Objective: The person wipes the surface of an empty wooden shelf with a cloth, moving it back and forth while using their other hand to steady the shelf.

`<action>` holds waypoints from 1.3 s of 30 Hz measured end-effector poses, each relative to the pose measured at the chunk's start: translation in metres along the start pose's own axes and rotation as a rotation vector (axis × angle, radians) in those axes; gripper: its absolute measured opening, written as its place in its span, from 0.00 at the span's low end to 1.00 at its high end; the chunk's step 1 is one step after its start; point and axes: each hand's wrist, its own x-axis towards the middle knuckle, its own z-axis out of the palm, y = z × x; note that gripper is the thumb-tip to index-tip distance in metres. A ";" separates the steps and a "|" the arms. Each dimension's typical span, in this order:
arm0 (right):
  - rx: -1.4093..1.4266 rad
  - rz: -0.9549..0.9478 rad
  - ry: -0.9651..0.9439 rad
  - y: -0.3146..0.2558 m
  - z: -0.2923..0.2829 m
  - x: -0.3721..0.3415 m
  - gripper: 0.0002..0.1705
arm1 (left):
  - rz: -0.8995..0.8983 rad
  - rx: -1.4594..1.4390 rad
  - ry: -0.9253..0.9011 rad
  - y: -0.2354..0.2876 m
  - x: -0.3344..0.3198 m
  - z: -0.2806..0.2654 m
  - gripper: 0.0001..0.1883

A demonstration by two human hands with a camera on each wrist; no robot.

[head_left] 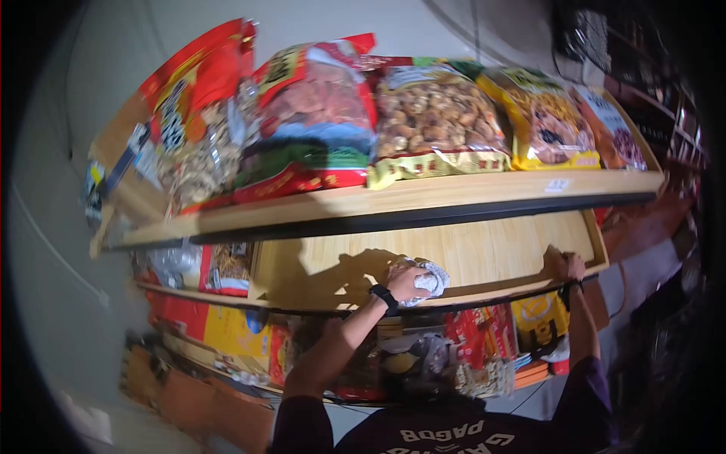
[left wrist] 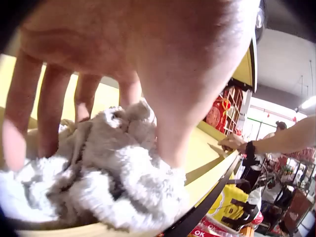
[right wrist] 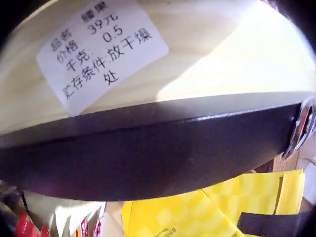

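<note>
In the head view the left hand (head_left: 405,284) grips a crumpled grey-white cloth (head_left: 432,280) against the wooden shelf tray (head_left: 484,246), near its front edge. The left wrist view shows that hand (left wrist: 113,74) from close up, its fingers and thumb bent down around the fluffy cloth (left wrist: 108,173). At the tray's right end, the right hand (head_left: 572,266) rests on the rim by the corner; how its fingers lie is hard to make out. The right wrist view has no hand in it, just the wooden edge (right wrist: 207,59) with a paper label (right wrist: 101,54).
Above, a shelf (head_left: 454,187) holds several bags, among them a nut bag (head_left: 439,113) and a red bag (head_left: 314,98). Bags stand at the tray's left (head_left: 227,265). On a lower level are a yellow bag (head_left: 540,321) and red packets (head_left: 484,333). A dark metal strip (right wrist: 148,148) runs below the edge.
</note>
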 end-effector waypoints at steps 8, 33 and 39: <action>-0.004 -0.409 -0.193 -0.059 0.000 -0.008 0.17 | -0.507 -0.143 0.411 -0.094 -0.068 -0.035 0.28; 0.039 -1.372 -0.413 -0.342 0.008 -0.183 0.15 | -0.648 0.169 0.600 -0.165 -0.072 0.026 0.15; 0.136 -1.158 -0.576 -0.243 -0.019 -0.133 0.09 | -0.602 0.195 0.640 -0.134 -0.079 0.010 0.18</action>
